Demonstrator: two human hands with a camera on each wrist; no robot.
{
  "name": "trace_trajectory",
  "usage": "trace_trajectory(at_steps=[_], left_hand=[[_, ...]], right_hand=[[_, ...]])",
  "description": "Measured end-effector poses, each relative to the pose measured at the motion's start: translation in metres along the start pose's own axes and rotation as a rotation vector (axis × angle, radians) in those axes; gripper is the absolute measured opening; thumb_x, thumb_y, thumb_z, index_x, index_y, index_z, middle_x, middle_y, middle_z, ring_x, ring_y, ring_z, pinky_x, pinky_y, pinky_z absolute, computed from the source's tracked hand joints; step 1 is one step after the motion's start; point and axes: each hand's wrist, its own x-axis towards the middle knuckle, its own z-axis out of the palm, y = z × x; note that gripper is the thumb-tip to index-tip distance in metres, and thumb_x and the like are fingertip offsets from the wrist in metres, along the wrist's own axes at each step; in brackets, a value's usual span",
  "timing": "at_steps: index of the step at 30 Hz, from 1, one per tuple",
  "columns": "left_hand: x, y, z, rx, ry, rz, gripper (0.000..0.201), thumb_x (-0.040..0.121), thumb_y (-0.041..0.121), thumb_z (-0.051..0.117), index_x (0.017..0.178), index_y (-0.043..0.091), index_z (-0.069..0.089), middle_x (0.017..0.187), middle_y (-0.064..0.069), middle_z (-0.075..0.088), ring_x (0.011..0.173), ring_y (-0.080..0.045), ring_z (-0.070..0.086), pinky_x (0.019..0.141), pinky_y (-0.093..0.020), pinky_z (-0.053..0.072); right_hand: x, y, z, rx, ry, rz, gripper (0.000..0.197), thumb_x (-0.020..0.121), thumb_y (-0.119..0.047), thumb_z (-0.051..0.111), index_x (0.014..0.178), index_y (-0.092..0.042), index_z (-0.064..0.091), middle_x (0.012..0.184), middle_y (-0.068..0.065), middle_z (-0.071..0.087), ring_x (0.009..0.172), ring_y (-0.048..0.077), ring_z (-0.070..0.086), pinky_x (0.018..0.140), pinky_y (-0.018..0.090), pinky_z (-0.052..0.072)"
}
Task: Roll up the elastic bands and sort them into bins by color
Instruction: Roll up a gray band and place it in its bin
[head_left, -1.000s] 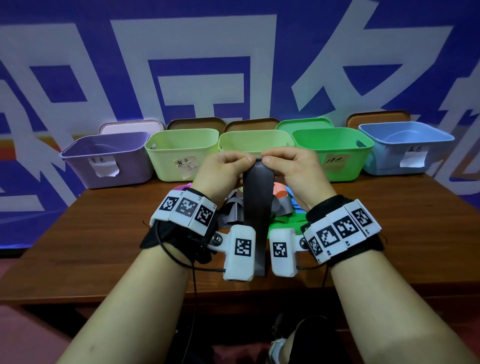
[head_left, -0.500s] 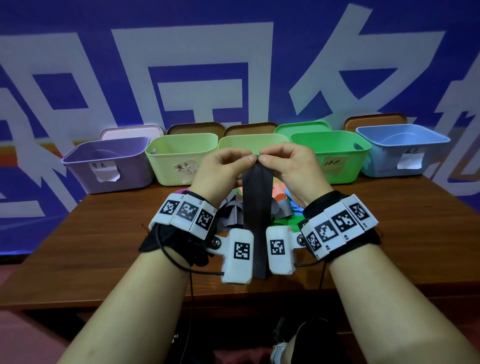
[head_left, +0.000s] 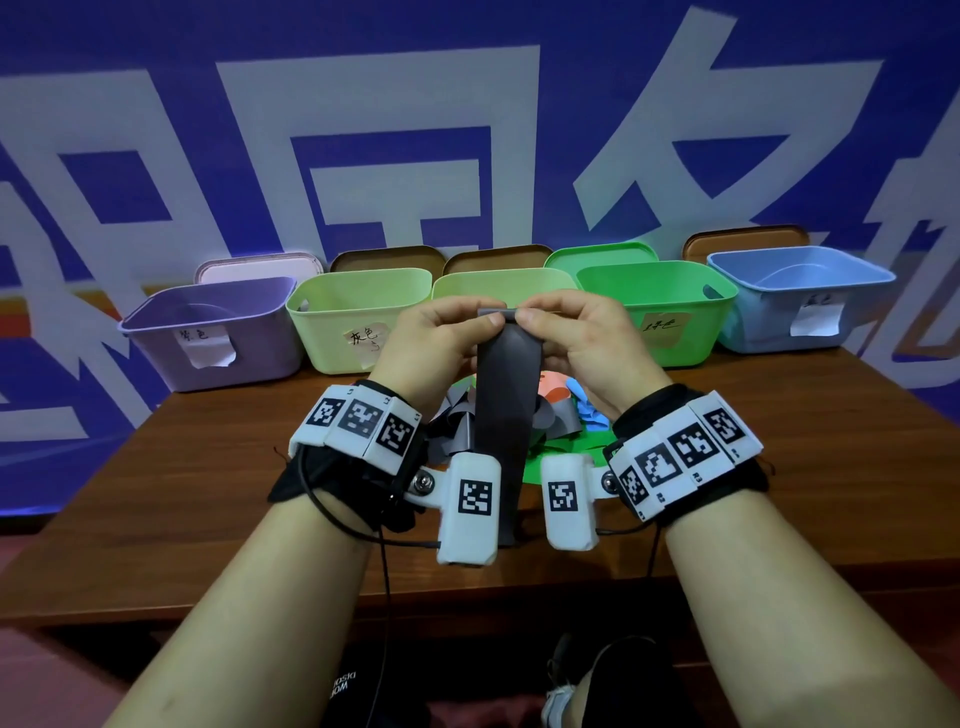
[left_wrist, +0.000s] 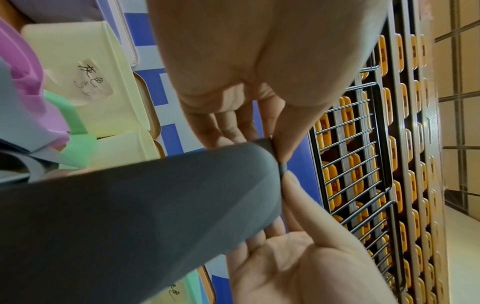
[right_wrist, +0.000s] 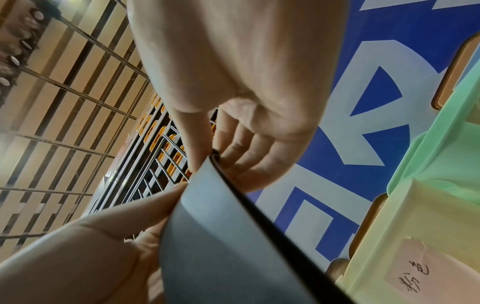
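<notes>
Wooden table (head_left: 156, 499) before a blue-and-white banner (head_left: 467, 104). Left hand (head_left: 441, 343) and right hand (head_left: 576, 343) pinching, between thumbs and forefingers, the freshly curled top edge of a dark grey elastic band (head_left: 506, 410); band hanging down between the wrists. Loose grey, green, blue and orange bands (head_left: 566, 415) lying just beyond the wrists. Farther out, purple bin (head_left: 218, 338), two pale green bins (head_left: 353, 322), green bin (head_left: 670, 312) and blue bin (head_left: 805, 306) standing in a row.

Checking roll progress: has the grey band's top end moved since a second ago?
No. The grey band stays pinched by the left hand and right hand in front of the middle yellow-green bin.
</notes>
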Motion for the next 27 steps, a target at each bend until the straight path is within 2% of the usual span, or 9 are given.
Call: trace_trajectory(at_steps=[3, 6, 9, 13, 17, 19, 23, 25, 27], left_hand=[[0.0002, -0.0012, 0.0012, -0.015, 0.002, -0.005, 0.019, 0.09, -0.003, 0.053, 0.087, 0.011, 0.065, 0.073, 0.0, 0.065, 0.06, -0.01, 0.059, 0.058, -0.02, 0.047], [0.0006, -0.0022, 0.003, -0.034, 0.016, 0.002, 0.021, 0.09, -0.005, 0.053, 0.086, 0.011, 0.065, 0.074, 0.0, 0.065, 0.061, -0.01, 0.059, 0.055, -0.018, 0.046], [0.0017, -0.0023, 0.0025, -0.052, 0.032, 0.013, 0.021, 0.089, -0.007, 0.054, 0.085, 0.011, 0.065, 0.069, 0.004, 0.068, 0.059, -0.006, 0.062, 0.053, -0.016, 0.048], [0.0016, -0.0039, 0.0032, -0.026, 0.03, 0.024, 0.021, 0.088, -0.007, 0.056, 0.087, 0.012, 0.066, 0.079, -0.001, 0.067, 0.067, -0.008, 0.065, 0.058, -0.017, 0.05], [0.0025, -0.0062, 0.003, -0.014, 0.014, 0.006, 0.022, 0.088, -0.006, 0.056, 0.093, 0.014, 0.064, 0.091, -0.008, 0.063, 0.076, -0.016, 0.064, 0.065, -0.023, 0.053], [0.0009, -0.0073, 0.0038, 0.007, -0.003, -0.012, 0.015, 0.09, 0.0, 0.056, 0.092, 0.013, 0.064, 0.088, -0.008, 0.062, 0.072, -0.017, 0.062, 0.064, -0.024, 0.052], [-0.0008, -0.0072, 0.0068, -0.015, 0.011, -0.006, 0.011, 0.093, 0.008, 0.056, 0.085, 0.008, 0.064, 0.071, -0.009, 0.056, 0.052, -0.012, 0.05, 0.051, -0.019, 0.044], [0.0009, -0.0066, 0.0071, -0.005, 0.032, 0.008, 0.012, 0.092, 0.005, 0.056, 0.085, 0.008, 0.065, 0.069, -0.006, 0.059, 0.049, -0.009, 0.054, 0.05, -0.016, 0.046], [0.0021, -0.0057, 0.0068, 0.008, 0.035, 0.014, 0.014, 0.092, 0.0, 0.055, 0.087, 0.009, 0.064, 0.074, -0.004, 0.064, 0.054, -0.006, 0.06, 0.052, -0.016, 0.048]], right_hand=[[0.0006, 0.0001, -0.0009, 0.03, 0.007, -0.003, 0.013, 0.087, 0.002, 0.06, 0.086, -0.009, 0.066, 0.078, 0.009, 0.065, 0.063, 0.012, 0.063, 0.057, 0.02, 0.051], [0.0011, 0.0007, 0.0001, 0.071, -0.002, 0.004, 0.016, 0.086, 0.004, 0.059, 0.085, -0.009, 0.067, 0.079, 0.01, 0.064, 0.068, 0.015, 0.061, 0.06, 0.021, 0.051], [0.0014, 0.0007, 0.0022, 0.054, -0.003, -0.012, 0.015, 0.087, 0.0, 0.061, 0.079, -0.011, 0.067, 0.073, 0.005, 0.065, 0.063, 0.01, 0.061, 0.058, 0.019, 0.05], [0.0053, 0.0028, 0.0024, 0.0, 0.033, -0.033, 0.014, 0.087, -0.001, 0.062, 0.082, -0.013, 0.066, 0.074, 0.003, 0.065, 0.065, 0.01, 0.061, 0.062, 0.02, 0.052], [0.0067, 0.0032, 0.0011, -0.001, 0.012, -0.04, 0.018, 0.086, 0.006, 0.061, 0.08, -0.011, 0.066, 0.075, 0.004, 0.064, 0.071, 0.015, 0.06, 0.07, 0.025, 0.052], [0.0075, 0.002, -0.0008, -0.002, 0.007, -0.035, 0.019, 0.085, 0.007, 0.06, 0.081, -0.011, 0.065, 0.076, 0.004, 0.063, 0.073, 0.015, 0.06, 0.071, 0.025, 0.052], [0.0088, 0.0015, -0.0027, -0.025, -0.003, -0.044, 0.02, 0.084, 0.009, 0.061, 0.083, -0.011, 0.065, 0.081, 0.008, 0.064, 0.08, 0.019, 0.061, 0.077, 0.03, 0.052], [0.0092, 0.0027, -0.0027, -0.028, 0.002, -0.038, 0.021, 0.082, 0.011, 0.061, 0.082, -0.01, 0.065, 0.081, 0.009, 0.063, 0.079, 0.02, 0.061, 0.077, 0.03, 0.053], [0.0091, 0.0045, -0.0025, -0.004, 0.006, -0.034, 0.022, 0.081, 0.012, 0.061, 0.083, -0.01, 0.066, 0.082, 0.011, 0.062, 0.081, 0.022, 0.06, 0.077, 0.031, 0.053]])
